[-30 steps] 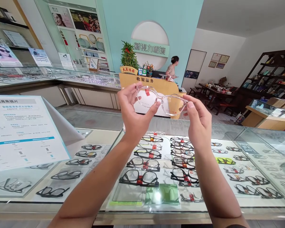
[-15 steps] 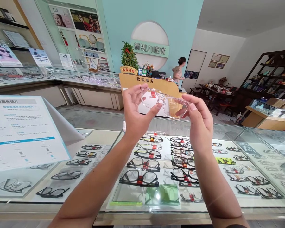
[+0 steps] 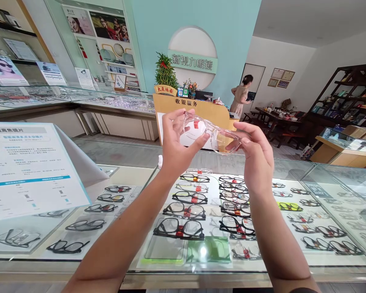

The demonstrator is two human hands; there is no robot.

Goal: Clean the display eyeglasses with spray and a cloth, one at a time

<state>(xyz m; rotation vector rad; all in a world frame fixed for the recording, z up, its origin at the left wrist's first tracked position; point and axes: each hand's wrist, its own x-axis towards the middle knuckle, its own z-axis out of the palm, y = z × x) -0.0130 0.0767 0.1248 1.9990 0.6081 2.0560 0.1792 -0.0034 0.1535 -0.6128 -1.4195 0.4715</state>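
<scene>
the fingers of the left hand [image 3: 179, 149] are curled around one side of the clear glasses [image 3: 222, 141], and the fingers of the right hand [image 3: 258, 158] pinch the other end, almost closed. the glasses are held in the air above the glass-topped desk [image 3: 201, 280]. their temples are partly hidden, and the thin transparent rims blur into the background. below, the right forearm covers some black-rimmed glasses [image 3: 238, 208].

Worn on your head, the camera faces forward and down: your left hand [image 3: 176, 148] and right hand [image 3: 258, 160] close, glass display case [image 3: 207, 280] below, yellow desk [image 3: 213, 112] well beyond.
</scene>
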